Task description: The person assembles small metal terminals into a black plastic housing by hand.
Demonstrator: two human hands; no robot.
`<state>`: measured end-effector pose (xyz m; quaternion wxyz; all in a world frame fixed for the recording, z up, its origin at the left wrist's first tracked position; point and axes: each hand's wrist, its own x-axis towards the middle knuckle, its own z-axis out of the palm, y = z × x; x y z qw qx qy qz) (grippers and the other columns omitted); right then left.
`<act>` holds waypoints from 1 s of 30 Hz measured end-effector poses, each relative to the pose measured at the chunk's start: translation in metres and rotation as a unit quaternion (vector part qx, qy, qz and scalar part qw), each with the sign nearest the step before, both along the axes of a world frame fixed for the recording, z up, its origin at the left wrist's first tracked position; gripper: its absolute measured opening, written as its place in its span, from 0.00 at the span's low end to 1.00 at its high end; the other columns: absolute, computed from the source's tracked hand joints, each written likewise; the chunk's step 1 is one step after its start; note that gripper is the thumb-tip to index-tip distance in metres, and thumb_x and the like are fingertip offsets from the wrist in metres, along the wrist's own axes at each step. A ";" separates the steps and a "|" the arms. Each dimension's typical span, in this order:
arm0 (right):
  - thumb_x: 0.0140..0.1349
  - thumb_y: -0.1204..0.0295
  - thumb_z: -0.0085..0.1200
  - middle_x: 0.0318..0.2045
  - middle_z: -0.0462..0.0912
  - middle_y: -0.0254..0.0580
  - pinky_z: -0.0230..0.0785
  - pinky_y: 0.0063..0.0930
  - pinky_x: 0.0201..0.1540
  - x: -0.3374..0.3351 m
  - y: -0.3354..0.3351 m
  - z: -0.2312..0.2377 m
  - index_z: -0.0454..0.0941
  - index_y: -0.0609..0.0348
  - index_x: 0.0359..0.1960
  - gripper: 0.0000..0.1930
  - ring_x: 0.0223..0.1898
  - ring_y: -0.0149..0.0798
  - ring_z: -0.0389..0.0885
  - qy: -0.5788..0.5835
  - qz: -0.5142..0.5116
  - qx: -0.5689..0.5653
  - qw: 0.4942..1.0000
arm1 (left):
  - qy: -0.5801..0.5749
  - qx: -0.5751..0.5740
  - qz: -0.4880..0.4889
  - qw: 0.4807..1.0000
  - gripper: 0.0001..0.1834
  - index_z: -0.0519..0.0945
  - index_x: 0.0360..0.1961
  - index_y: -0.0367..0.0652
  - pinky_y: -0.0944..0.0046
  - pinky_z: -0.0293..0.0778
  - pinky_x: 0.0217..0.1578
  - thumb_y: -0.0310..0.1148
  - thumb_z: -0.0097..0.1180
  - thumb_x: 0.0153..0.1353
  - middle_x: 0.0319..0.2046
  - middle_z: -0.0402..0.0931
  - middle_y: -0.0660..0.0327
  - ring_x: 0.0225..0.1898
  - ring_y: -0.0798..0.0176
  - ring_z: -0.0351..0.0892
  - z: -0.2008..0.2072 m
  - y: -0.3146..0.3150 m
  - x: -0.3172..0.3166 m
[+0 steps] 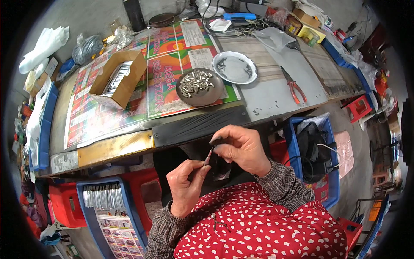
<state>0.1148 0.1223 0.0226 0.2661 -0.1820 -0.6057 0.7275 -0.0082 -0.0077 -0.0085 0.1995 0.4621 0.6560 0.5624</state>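
In front of the bench edge, my left hand (186, 183) pinches a slim, short rod (208, 159), pinkish-silver with a dark upper end, between thumb and forefinger. My right hand (246, 149) comes in from above and closes its thumb and forefinger on the dark end. What exactly is between the right fingertips is too small to make out; those fingertips look blackened. Beyond the hands, a dark round plate (200, 102) carries many small silver metal tubes (196, 83). Beside it, a white bowl (233, 71) holds small dark slivers.
An open cardboard box (134, 84) of silver sticks stands left on the bench (267, 97). Red-handled pliers (295, 88) lie to the right. Below, a blue crate (88, 220) holds silver rods (102, 196); another blue crate (334, 181) holds a black bag (310, 149).
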 end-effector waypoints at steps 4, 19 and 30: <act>0.59 0.79 0.54 0.27 0.76 0.30 0.65 0.13 0.30 -0.001 0.000 -0.001 0.76 0.66 0.37 0.05 0.29 0.18 0.71 -0.045 0.039 0.038 0.998 | -0.011 0.006 -0.029 1.000 0.04 0.80 0.29 0.34 0.71 0.70 0.24 0.21 0.62 0.50 0.22 0.77 0.57 0.22 0.67 0.77 0.002 0.004 0.000; 0.59 0.74 0.57 0.21 0.73 0.30 0.59 0.13 0.20 -0.015 -0.027 -0.015 0.71 0.63 0.34 0.08 0.19 0.20 0.67 -0.006 0.006 0.023 1.000 | 0.156 0.058 0.059 0.984 0.10 0.78 0.31 0.39 0.64 0.72 0.23 0.21 0.63 0.46 0.24 0.77 0.56 0.23 0.56 0.78 -0.008 -0.022 -0.006; 0.61 0.76 0.54 0.22 0.72 0.30 0.59 0.12 0.19 -0.012 -0.013 -0.013 0.72 0.64 0.33 0.04 0.19 0.20 0.67 -0.027 -0.028 0.080 0.996 | 0.359 -0.186 0.385 0.830 0.03 0.76 0.28 0.43 0.59 0.68 0.24 0.27 0.57 0.54 0.23 0.73 0.57 0.24 0.53 0.74 -0.048 -0.160 -0.136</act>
